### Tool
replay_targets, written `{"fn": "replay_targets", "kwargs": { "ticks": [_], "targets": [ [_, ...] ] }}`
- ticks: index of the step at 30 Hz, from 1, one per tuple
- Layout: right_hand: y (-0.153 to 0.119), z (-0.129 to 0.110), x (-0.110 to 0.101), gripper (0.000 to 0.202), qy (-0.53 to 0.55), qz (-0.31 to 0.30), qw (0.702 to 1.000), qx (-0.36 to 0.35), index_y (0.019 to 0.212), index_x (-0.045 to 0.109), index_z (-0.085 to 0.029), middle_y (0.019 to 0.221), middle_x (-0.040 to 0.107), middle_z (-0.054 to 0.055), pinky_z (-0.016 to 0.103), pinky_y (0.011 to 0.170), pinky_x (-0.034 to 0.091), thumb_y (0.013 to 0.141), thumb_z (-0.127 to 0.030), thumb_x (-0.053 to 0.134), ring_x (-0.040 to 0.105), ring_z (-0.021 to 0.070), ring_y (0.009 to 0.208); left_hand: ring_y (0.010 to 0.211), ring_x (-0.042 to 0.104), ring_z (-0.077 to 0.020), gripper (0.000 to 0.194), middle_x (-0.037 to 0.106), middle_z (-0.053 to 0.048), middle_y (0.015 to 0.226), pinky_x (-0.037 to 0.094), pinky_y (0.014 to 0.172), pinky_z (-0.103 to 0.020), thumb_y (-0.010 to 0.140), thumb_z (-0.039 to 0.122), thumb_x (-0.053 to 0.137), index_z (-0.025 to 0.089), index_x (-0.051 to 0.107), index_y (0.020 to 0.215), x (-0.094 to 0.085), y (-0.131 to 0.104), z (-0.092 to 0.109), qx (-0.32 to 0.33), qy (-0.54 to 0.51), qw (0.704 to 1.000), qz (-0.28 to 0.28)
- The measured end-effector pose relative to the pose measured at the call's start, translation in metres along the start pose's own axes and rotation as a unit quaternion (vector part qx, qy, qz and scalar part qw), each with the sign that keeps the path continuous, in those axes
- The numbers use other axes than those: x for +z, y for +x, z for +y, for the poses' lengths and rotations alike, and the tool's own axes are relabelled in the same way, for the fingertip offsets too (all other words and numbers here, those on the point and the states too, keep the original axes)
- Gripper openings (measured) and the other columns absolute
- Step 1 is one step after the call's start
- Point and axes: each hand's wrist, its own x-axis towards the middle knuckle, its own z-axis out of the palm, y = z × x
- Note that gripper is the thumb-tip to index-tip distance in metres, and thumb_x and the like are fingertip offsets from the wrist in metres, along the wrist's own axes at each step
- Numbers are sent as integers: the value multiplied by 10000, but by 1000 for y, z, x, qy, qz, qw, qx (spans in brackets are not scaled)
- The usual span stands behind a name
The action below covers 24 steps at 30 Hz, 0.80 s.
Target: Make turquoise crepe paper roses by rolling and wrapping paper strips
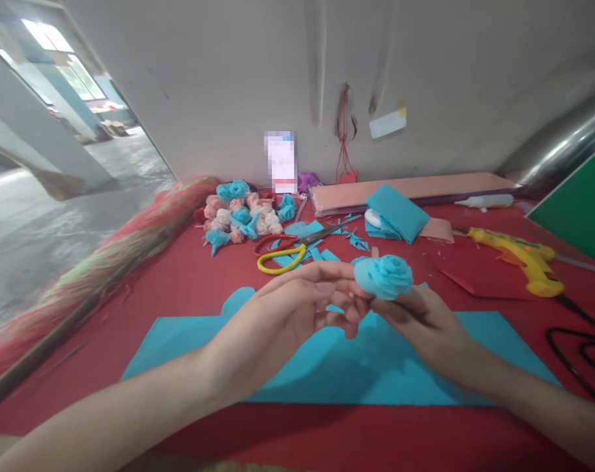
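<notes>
A blue crepe-paper rose (383, 276) is held up over the middle of the table. My right hand (428, 324) pinches it from below at its base, which the fingers hide. From the left, my left hand (297, 301) reaches to the petals. Its longer fingers touch the rose's side, the thumb stays back from it, and the lower fingers bend loosely. Under both hands lies a wide blue paper sheet (179, 347), with a rounded blue piece (238, 300) at its far edge.
Scissors (282, 254) lie among blue paper scraps, beside a pile of paper roses (241, 216). Folded blue paper (398, 213) and a yellow glue gun (516, 252) with a black cord are at right. A phone-like blurred screen (281, 160) leans against the wall.
</notes>
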Motion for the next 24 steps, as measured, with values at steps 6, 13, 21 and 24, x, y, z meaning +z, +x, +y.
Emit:
{"fn": "replay_targets", "kwargs": {
  "ticks": [6, 13, 21, 24],
  "targets": [
    [2, 2, 2, 249, -13, 10, 1000, -14, 815, 621, -297, 457, 466, -73, 208, 302, 260, 967, -315, 424, 360, 87, 339, 803, 525, -169, 216, 598, -66, 841, 418, 767, -311, 869, 149, 448, 104, 611, 1003, 1, 0, -2, 3, -22, 1000, -15],
    [-7, 13, -5, 297, -77, -18, 994, -75, 811, 569, -229, 735, 602, 0, 240, 588, 463, 994, -317, 353, 556, 134, 673, 785, 527, -131, 163, 580, -33, 832, 426, 754, -249, 855, 195, 515, 123, 650, 911, 2, -5, -3, 7, 3, 1000, -20],
    [-5, 10, -9, 308, -184, -65, 966, -172, 896, 578, -165, 805, 653, 54, 333, 733, 411, 1004, -267, 308, 545, 175, 779, 678, 475, -81, 87, 535, 30, 718, 408, 645, -178, 774, 185, 667, 165, 620, 844, 3, -9, -1, -31, 85, 995, -41],
    [-7, 13, -9, 270, -208, -65, 958, -188, 923, 581, -151, 803, 665, 56, 350, 751, 401, 997, -225, 333, 546, 179, 788, 715, 492, -93, 214, 552, 38, 748, 424, 697, -200, 699, 155, 729, 188, 594, 862, 3, -10, -1, -13, 159, 986, -50]
  ]
}}
